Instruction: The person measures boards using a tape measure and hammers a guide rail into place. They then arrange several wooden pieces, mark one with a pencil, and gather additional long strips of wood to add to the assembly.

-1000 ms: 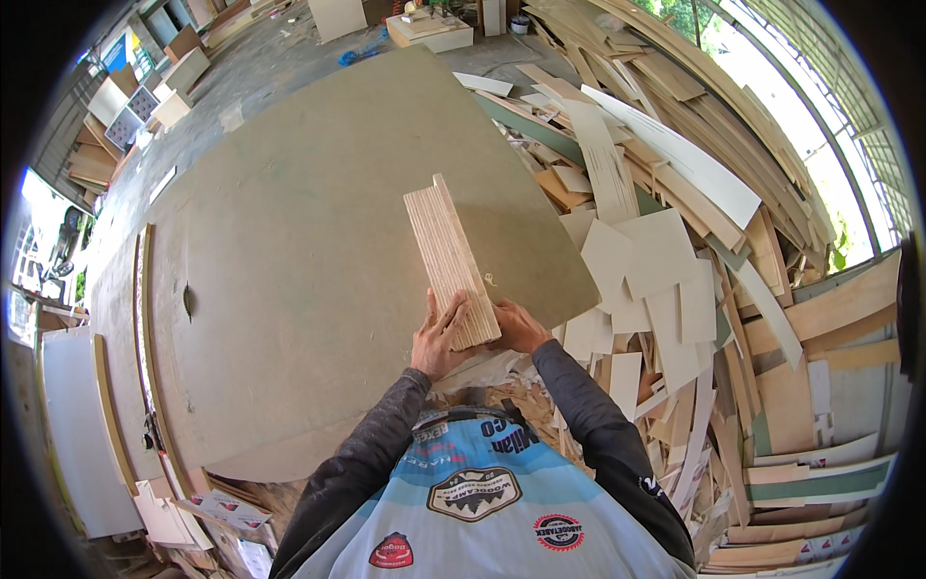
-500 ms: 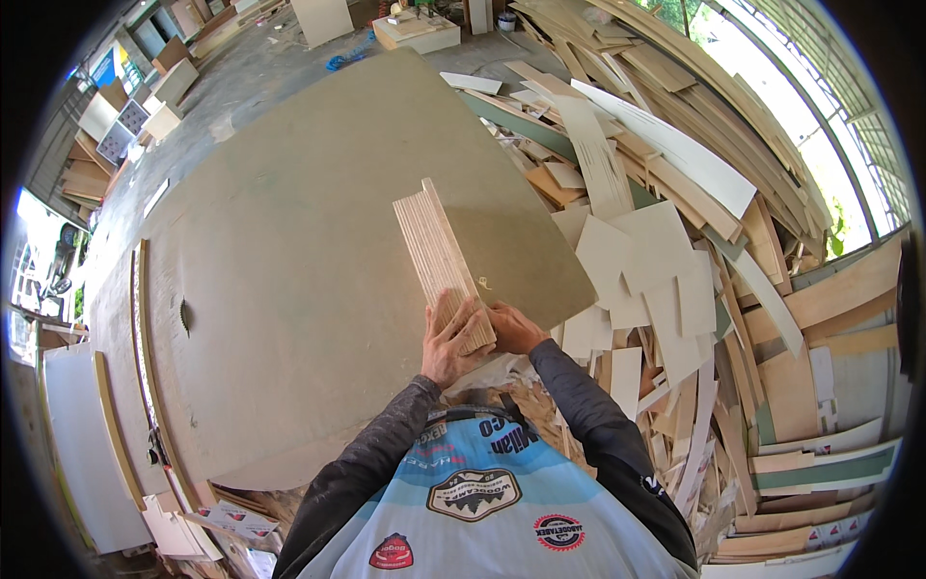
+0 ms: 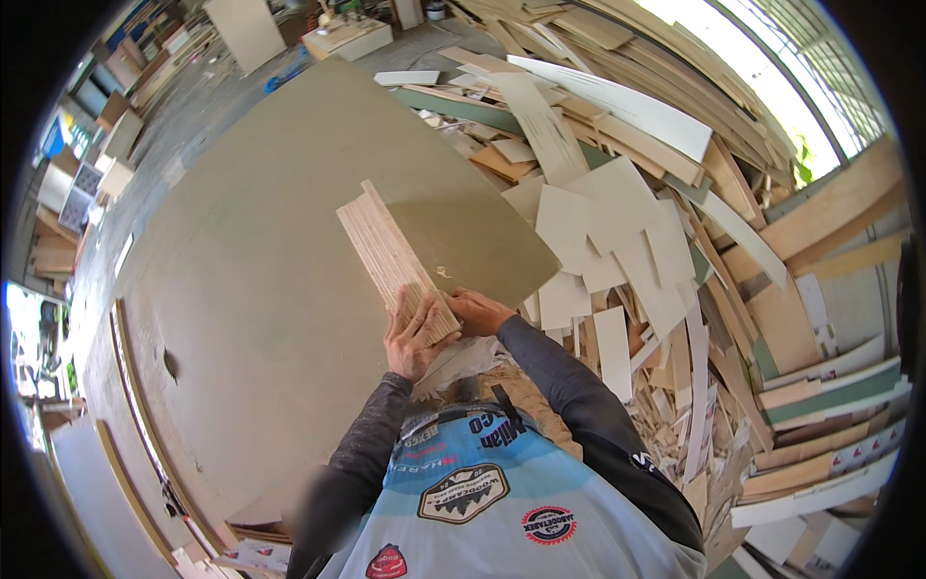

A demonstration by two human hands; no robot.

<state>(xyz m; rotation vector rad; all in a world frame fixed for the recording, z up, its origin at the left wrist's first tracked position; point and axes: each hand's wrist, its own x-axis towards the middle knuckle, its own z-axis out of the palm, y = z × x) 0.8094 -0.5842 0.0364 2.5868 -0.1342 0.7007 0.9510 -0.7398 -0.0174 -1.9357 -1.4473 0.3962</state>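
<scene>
left hand (image 3: 410, 338): fingers wrapped round the near end of a stack of thin wooden strips (image 3: 394, 259), gripping it from the left. right hand (image 3: 475, 311): closed on the same near end from the right. stack: held edge-up, running far-left from the hands, over the right part of a large grey-brown board (image 3: 260, 289) lying flat. heap of offcut panels (image 3: 627, 251): right of the board, pale and overlapping, reaching to the far right. sawdust (image 3: 526, 386): near, between the forearms.
</scene>
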